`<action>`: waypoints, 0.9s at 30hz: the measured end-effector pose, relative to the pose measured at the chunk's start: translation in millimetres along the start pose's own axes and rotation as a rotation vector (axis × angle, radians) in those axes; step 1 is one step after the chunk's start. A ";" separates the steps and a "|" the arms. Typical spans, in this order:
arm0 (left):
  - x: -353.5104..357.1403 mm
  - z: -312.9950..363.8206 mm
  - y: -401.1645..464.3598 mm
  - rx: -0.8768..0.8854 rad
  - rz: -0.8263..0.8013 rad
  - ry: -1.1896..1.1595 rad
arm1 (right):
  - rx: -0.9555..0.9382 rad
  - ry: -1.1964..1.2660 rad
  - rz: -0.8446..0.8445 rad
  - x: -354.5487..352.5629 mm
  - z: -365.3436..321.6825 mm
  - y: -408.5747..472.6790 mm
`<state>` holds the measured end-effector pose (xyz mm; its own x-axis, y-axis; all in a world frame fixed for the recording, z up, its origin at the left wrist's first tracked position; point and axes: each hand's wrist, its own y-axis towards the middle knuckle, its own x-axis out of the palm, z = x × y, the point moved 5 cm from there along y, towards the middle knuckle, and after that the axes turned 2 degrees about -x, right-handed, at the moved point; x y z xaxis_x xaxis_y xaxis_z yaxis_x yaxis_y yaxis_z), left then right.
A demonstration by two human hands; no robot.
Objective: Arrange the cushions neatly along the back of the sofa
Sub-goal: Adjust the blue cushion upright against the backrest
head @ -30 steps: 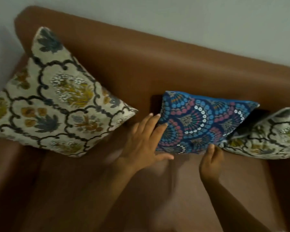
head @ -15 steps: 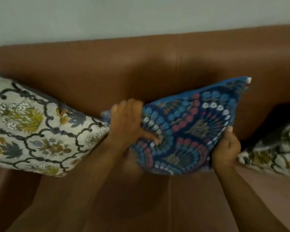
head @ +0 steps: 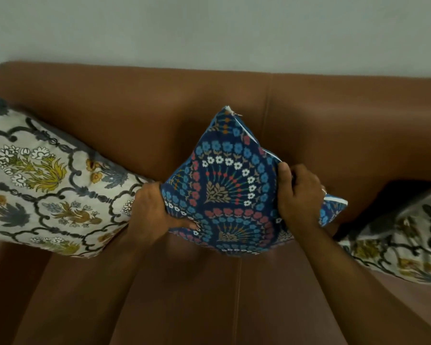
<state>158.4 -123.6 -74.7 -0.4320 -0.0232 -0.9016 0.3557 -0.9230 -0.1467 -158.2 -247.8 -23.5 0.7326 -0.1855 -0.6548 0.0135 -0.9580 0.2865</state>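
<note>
A blue cushion point(head: 224, 190) with red, white and blue flower arcs stands on one corner against the middle of the brown sofa back point(head: 135, 115), its zip corner pointing up. My left hand point(head: 152, 215) grips its left corner and my right hand point(head: 299, 195) grips its right edge. A cream cushion point(head: 42, 185) with grey trellis and yellow flowers leans against the sofa back on the left, touching my left hand. A second cream cushion point(head: 403, 240) lies at the right, partly cut off by the frame edge.
The brown leather seat point(head: 209, 302) stretches below the cushions, with a seam down its middle. A pale grey wall point(head: 209, 28) rises behind the sofa. A dark shadowed gap sits between the blue cushion and the right cream cushion.
The blue cushion lay low on the seat a second ago; both hands took hold of it, lifted it and turned it onto a corner. The view has moved closer.
</note>
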 end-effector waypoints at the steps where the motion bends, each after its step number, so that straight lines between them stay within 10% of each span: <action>1: -3.0 3.8 -0.4 0.022 -0.003 0.006 | 0.011 -0.012 -0.002 -0.4 3.1 -0.8; 17: -41.4 76.4 -74.0 0.206 0.253 0.044 | 0.253 -0.050 0.021 -89.5 37.3 -71.3; 27: 39.7 321.3 -131.0 0.676 -0.066 0.019 | 0.649 -0.067 0.186 -273.3 143.6 -137.9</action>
<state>-171.6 -127.0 39.5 -0.4178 0.0425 -0.9076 -0.2700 -0.9596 0.0794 -458.0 -96.3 15.6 0.6389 -0.3534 -0.6833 -0.5354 -0.8421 -0.0652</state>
